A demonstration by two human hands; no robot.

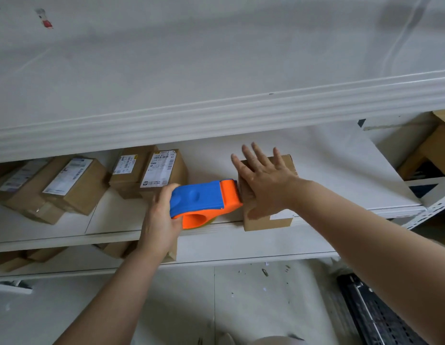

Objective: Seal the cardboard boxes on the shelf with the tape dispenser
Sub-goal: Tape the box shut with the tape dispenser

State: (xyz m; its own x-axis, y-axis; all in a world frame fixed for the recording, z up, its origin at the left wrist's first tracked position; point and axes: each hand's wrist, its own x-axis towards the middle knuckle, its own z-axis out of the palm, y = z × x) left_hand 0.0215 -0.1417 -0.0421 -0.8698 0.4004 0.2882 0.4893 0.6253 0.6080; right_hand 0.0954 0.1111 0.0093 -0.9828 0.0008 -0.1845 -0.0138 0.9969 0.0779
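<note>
The left hand (159, 220) is curled around the rear of the blue and orange tape dispenser (204, 199), gripping it from the left. The right hand (263, 185) lies open and flat, fingers spread, pressing on top of a small cardboard box (256, 224). This box sits at the front edge of the shelf (67, 236), right of its middle, and its long side appears to run from the front edge back toward the wall. The dispenser lies just left of the box, with its own long axis running left to right along the front edge. Its orange nose meets the box's left face near the top edge. So the work lies directly to the right of the left hand, and the right hand is already on it as a brace. The next stroke looks like a pull of tape from that left face up and across the top. Since the right palm covers much of that top, it would probably have to shift to clear a lane. Farther left on the same shelf, well apart from the hands, lie several labelled boxes (74, 185), some of them stacked and tilted. The upper shelf (216, 115) overhangs the scene, and more cartons (42, 255) show on the level below.
</note>
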